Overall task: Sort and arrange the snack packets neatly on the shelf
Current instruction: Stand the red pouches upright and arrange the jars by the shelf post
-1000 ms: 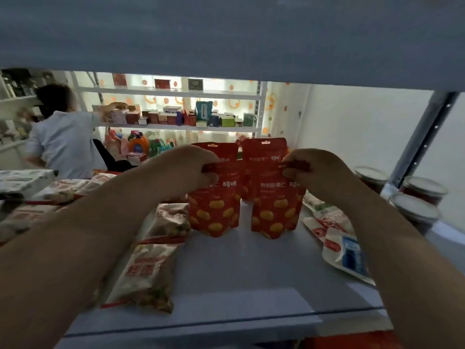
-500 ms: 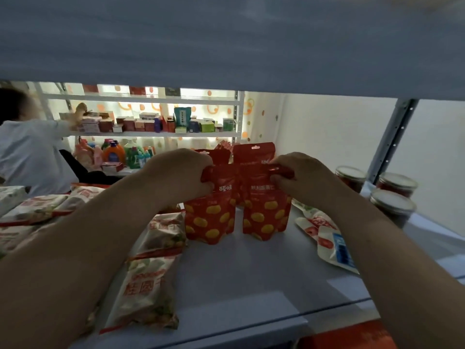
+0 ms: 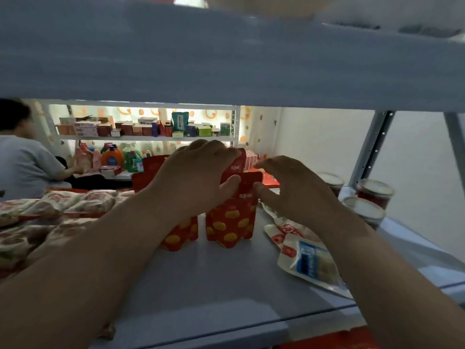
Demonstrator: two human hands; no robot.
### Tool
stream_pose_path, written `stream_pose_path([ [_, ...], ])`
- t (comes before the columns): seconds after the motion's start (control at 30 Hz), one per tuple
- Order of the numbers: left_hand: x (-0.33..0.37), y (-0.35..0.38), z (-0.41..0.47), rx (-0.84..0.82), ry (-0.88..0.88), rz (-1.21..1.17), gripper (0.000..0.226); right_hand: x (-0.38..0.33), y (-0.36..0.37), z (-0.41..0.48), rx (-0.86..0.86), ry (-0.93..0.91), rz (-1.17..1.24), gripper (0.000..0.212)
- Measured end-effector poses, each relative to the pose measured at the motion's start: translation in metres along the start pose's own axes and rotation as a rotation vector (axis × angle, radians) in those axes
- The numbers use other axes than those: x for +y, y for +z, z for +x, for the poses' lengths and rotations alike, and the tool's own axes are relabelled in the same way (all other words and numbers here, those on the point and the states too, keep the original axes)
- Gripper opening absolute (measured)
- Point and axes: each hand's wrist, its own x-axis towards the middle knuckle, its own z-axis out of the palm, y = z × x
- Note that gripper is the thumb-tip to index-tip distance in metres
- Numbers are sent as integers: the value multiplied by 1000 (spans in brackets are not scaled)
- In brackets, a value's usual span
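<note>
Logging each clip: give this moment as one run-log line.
left hand: gripping top of red pouch | right hand: open beside it | pouches upright on shelf | arranging unfinished

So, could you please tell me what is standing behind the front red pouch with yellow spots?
Behind the front red pouch, the top of at least one more red pouch shows. The left hand covers the rest, so how many stand there cannot be seen.
</note>
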Motion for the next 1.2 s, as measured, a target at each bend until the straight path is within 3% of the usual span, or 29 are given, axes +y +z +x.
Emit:
stream_pose_path([
  [0.2,54,24,31,-40,49,-24,53,52,-14,-27,37,5,-3,35],
  [0.53,133,86,99,-132,161,-93,49,150,-18,-80,-55,215,-17,26],
  [0.7,164,131,131,-221,140,-160,42,185,-7,-107,-155,335,43,53],
  [0.83,183,171,156,-345,40,-227,57,199,10,-124,-126,472,166,60],
  [0.97,199,205,172,-494,-21,-255,69,209,15,-134,-41,476,325,60],
  [1.2,211,232,193,-510,-56,-335,69,238,10,-169,163,623,304,53],
])
